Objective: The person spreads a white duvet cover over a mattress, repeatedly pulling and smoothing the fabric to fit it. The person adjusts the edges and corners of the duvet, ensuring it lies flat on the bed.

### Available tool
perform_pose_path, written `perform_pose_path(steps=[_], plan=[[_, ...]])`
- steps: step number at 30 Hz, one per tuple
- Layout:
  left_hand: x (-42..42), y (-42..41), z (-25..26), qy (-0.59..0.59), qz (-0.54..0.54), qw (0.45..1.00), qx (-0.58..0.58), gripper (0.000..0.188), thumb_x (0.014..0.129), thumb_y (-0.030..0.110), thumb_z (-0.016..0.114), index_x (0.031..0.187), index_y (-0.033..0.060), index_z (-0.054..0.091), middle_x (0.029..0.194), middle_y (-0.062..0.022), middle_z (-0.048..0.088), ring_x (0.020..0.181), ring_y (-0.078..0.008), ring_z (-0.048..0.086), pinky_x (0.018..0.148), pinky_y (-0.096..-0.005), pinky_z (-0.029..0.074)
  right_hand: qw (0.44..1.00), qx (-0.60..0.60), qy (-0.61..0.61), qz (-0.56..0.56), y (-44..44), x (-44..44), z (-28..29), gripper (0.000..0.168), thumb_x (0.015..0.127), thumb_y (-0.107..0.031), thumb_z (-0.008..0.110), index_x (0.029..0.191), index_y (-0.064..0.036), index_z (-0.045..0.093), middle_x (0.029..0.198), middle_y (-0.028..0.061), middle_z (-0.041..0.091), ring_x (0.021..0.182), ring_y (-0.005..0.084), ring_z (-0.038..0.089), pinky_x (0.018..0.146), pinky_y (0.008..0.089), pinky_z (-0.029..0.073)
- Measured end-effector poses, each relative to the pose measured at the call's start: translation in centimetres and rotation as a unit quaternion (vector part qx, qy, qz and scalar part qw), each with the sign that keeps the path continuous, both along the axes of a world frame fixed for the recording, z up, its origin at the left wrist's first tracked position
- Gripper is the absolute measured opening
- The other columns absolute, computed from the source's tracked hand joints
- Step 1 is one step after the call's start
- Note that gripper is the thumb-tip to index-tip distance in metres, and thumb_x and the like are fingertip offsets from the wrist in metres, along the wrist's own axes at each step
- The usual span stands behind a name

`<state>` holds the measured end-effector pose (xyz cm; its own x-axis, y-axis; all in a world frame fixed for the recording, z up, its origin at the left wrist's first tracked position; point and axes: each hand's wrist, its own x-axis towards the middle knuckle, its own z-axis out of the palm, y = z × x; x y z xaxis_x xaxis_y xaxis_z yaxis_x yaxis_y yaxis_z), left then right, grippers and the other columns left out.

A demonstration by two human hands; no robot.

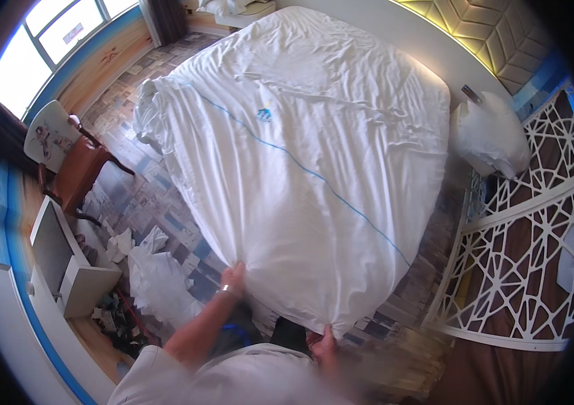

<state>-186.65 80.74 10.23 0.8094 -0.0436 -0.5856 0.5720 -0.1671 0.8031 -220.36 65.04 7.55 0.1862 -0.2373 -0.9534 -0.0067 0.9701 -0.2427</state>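
A white duvet cover (pixel 292 202) with a thin blue line and a small blue emblem is spread over the bed, full of wrinkles. My left hand (pixel 233 277) grips its near edge on the left, bunching the cloth into folds. Further right along the same edge, my right hand (pixel 323 345) pinches the fabric close to my body. Between the two hands the cloth hangs pulled toward me off the bed's foot. The mattress beneath is hidden.
White cloth or plastic (pixel 160 278) lies on the patterned floor to the left, beside a small white cabinet (pixel 89 286). Behind it stands a brown-seated chair (pixel 82 169). A white lattice screen (pixel 499 283) borders the right; a stuffed white bag (pixel 492 134) sits beside the bed.
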Motion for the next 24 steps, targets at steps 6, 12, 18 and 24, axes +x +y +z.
perform_pose_path(steps=[6,12,18,24], plan=[[0.6,1.0,-3.3,0.048,-0.035,0.998,0.021,0.046,0.081,0.041,0.063,0.087,-0.0046,0.06,0.075,-0.0168,0.063,0.066,-0.0253,0.061,0.059,-0.0386,0.046,0.975,0.108,-0.189,0.056,6.3,11.5,5.7,0.073,0.083,-0.066,0.047,0.128,-0.009,0.04,0.12,0.0149,0.05,0.111,0.0326,0.049,0.091,0.0581,0.04],[2.0,0.0,2.9,0.119,-0.107,0.987,0.024,0.055,0.078,0.047,0.064,0.086,-0.0075,0.062,0.078,-0.0181,0.065,0.064,-0.0276,0.063,0.056,-0.0381,0.049,0.913,-0.058,-0.31,0.26,11.7,24.1,9.3,0.082,0.084,-0.065,0.045,0.14,-0.009,0.025,0.137,0.0179,0.038,0.123,0.0351,0.041,0.101,0.0562,0.033],[3.8,-0.7,4.1,0.059,-0.191,0.974,0.103,0.069,0.075,0.055,0.06,0.087,-0.0128,0.063,0.085,-0.0308,0.064,0.083,-0.0379,0.065,0.074,-0.0418,0.049,0.905,0.011,-0.419,0.07,10.2,31.1,6.9,0.059,0.095,-0.054,0.035,0.122,-0.004,0.05,0.115,0.0129,0.059,0.104,0.0255,0.057,0.095,0.0405,0.043],[6.0,1.8,5.1,0.217,-0.161,0.962,-0.038,0.049,0.079,0.04,0.063,0.087,-0.0086,0.062,0.078,-0.0216,0.066,0.067,-0.0298,0.067,0.057,-0.0372,0.054,0.979,-0.131,-0.135,0.076,9.4,32.9,8.0,0.046,0.097,-0.04,0.041,0.118,0.001,0.05,0.11,0.0125,0.06,0.094,0.0268,0.061,0.081,0.0388,0.051]])
